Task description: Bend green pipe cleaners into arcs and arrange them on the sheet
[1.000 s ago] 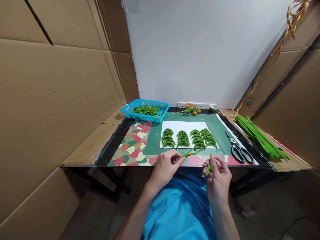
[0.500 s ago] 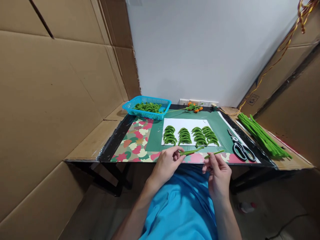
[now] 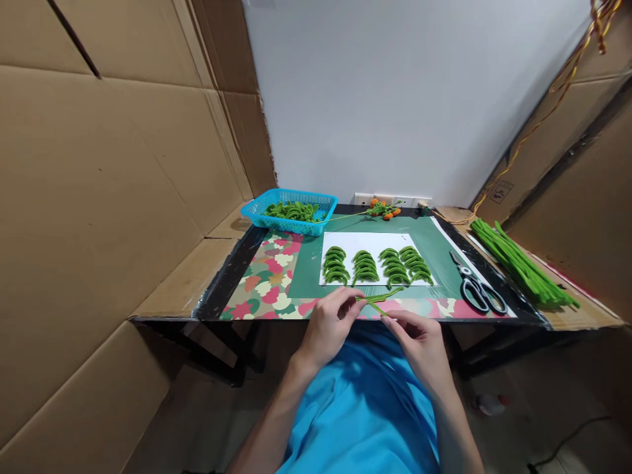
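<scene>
- couple of thin green strips point(image 3: 394, 293) bunched in the left hand point(image 3: 330, 322), slightly bent, poking out rightward
- one more green strip point(image 3: 377, 309), pretty straight, slanting down from there to the right hand point(image 3: 419, 342)

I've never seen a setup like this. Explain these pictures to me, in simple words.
There is no machine at work here, just a person's two bare hands. Every picture comes from one camera worn on that person's head, looking forward and down, so the arms reach in from the bottom.

The left hand holds thin green strips between thumb and fingers. The right hand pinches another green strip, whose far end meets the left hand's fingertips.

On the table a white sheet carries four columns of curved green pieces. Behind it to the left is a blue basket of green pieces; further back lie orange flowers. To the right are scissors and a bundle of long green stems.
</scene>
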A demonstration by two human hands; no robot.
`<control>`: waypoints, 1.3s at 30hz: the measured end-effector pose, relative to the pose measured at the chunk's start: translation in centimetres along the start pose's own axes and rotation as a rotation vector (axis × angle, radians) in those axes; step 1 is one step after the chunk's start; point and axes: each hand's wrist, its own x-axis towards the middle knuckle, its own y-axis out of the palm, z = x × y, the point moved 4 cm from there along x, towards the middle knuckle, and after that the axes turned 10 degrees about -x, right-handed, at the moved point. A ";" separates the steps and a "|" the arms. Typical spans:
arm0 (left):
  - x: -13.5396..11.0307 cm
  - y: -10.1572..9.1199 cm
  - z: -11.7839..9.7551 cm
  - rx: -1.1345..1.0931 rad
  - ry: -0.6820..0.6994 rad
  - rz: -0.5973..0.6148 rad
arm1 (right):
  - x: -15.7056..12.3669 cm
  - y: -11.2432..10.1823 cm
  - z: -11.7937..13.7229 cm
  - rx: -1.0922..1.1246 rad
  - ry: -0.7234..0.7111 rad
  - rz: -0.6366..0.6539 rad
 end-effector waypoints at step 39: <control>-1.4 3.5 -3.2 0.159 0.321 0.075 | -0.7 0.4 0.9 0.188 0.030 -0.240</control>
